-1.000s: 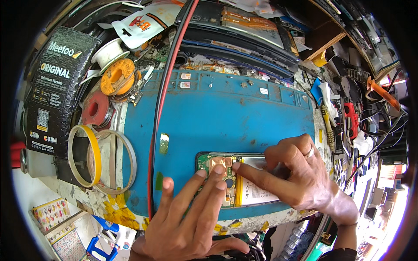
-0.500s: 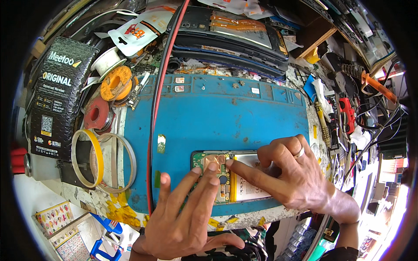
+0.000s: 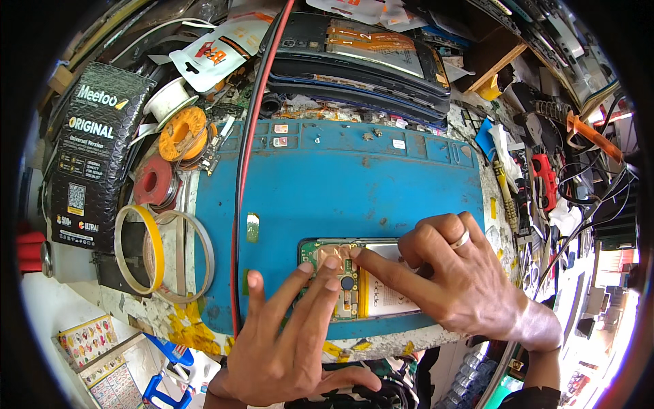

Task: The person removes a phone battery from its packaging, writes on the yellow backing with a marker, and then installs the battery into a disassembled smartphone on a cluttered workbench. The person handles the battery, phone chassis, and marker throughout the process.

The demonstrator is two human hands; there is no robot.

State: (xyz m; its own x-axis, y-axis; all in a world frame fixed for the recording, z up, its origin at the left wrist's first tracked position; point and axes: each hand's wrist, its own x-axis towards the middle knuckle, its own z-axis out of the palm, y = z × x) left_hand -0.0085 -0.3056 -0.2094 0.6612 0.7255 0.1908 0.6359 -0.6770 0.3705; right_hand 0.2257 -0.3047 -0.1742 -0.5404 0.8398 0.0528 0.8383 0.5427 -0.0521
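A smartphone with its back off lies on the blue mat (image 3: 306, 191) near the front edge. Its green circuit board (image 3: 310, 247) is at the left, with a copper-coloured patch (image 3: 327, 253), and a silver-white battery (image 3: 381, 300) sits to the right. My left hand (image 3: 286, 341) is open, fingers spread, with fingertips resting on the board and the patch. The index finger of my right hand (image 3: 456, 273) stretches to the board's upper edge beside the battery; its other fingers are curled over the phone. No tool shows in either hand, and the right thumb is hidden.
A red and black cable (image 3: 248, 150) crosses left of the phone. Solder spools (image 3: 155, 178), tape rolls (image 3: 139, 249) and a black padded pouch (image 3: 95, 157) crowd the left. Stacked phone parts (image 3: 354, 54) lie at the back; tools, including a soldering iron (image 3: 593, 136), fill the right.
Both hands keep nearly the same places on the phone. The right index finger has shifted very slightly left, and the whole view has moved a little.
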